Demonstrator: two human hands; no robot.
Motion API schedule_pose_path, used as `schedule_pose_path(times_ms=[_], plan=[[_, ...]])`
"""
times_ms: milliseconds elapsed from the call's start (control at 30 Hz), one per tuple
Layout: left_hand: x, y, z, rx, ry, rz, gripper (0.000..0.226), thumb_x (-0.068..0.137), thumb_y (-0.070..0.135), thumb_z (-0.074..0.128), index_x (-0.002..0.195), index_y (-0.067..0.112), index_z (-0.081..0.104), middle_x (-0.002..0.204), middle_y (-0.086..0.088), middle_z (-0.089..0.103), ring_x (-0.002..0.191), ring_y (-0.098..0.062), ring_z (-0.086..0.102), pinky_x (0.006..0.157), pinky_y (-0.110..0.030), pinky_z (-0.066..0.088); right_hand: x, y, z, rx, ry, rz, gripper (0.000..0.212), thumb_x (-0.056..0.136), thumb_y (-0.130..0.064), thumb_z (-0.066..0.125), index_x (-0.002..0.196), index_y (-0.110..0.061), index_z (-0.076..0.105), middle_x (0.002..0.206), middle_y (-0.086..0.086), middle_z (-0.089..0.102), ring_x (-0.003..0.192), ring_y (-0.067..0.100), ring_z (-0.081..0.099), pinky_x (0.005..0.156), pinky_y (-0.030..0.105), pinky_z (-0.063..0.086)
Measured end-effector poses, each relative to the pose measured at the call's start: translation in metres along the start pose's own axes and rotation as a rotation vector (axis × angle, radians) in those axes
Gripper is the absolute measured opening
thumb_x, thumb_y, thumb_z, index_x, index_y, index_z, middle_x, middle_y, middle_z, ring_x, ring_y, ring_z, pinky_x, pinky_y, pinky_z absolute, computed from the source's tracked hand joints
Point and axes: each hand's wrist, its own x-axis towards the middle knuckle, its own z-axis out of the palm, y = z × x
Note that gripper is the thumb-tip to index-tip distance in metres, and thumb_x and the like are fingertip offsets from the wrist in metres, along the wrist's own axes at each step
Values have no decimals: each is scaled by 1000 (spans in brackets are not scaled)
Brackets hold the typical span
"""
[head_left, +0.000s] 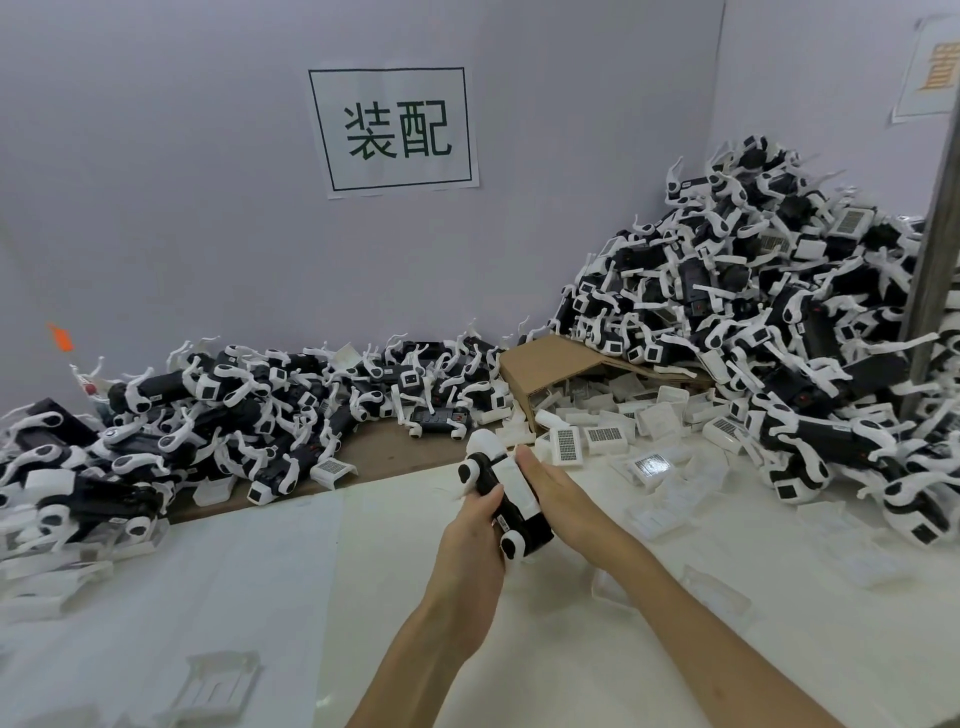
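Note:
A black-and-white toy robot dog body (506, 488) is held above the white table (270, 582) near the middle of the view. My left hand (475, 530) grips its black left side, thumb curled over the edge. My right hand (553, 488) lies with straight fingers pressed flat against the white cover on the body's right side. The toy's lower side is hidden behind my hands.
Big heaps of similar toy dogs lie at the right (769, 312) and along the back left (234, 415). A brown cardboard box (550, 364) lies tipped at the back. Several loose white covers (602, 434) sit beside it. Clear plastic trays (218, 686) lie near the front. A paper sign (392, 130) hangs on the wall.

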Motion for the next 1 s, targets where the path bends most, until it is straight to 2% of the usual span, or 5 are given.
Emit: schedule_pose_path(times_ms=[167, 333, 567, 767, 1000], plan=[[2, -7, -4, 145, -41, 40, 47, 102, 25, 47, 148, 33, 43, 132, 10, 67, 122, -9, 62, 110, -40, 45, 4, 4, 6, -49, 20, -6, 69, 100, -63, 28, 110, -9, 71, 111, 17, 73, 107, 29, 68, 102, 46, 48], [4, -8, -8, 209, -46, 69, 66, 81, 35, 64, 144, 34, 48, 130, 12, 67, 122, -9, 62, 110, -43, 45, 6, 6, 4, 87, -54, 10, 55, 89, -73, 36, 98, -36, 75, 97, -9, 77, 91, 5, 73, 76, 18, 55], [7, -13, -12, 362, 78, 148, 48, 96, 20, 66, 139, 34, 50, 122, 18, 69, 113, 3, 63, 86, -17, 52, -1, 0, 7, 246, -196, -14, 53, 89, -75, 41, 111, -40, 73, 114, -3, 74, 109, 14, 69, 88, 27, 54], [9, -8, -15, 295, 95, 120, 41, 94, 10, 66, 132, 26, 60, 116, 7, 74, 115, -14, 67, 103, -45, 51, 0, 2, 4, 367, -207, -110, 57, 95, -53, 50, 127, -8, 62, 116, 15, 70, 104, 23, 68, 85, 31, 55], [13, -7, -21, 152, 79, 21, 48, 81, 0, 73, 126, 15, 64, 112, -10, 75, 111, -28, 69, 99, -52, 53, 2, 8, 9, 313, -177, -110, 57, 88, -54, 57, 122, -8, 63, 112, 14, 72, 104, 24, 69, 90, 37, 56]])
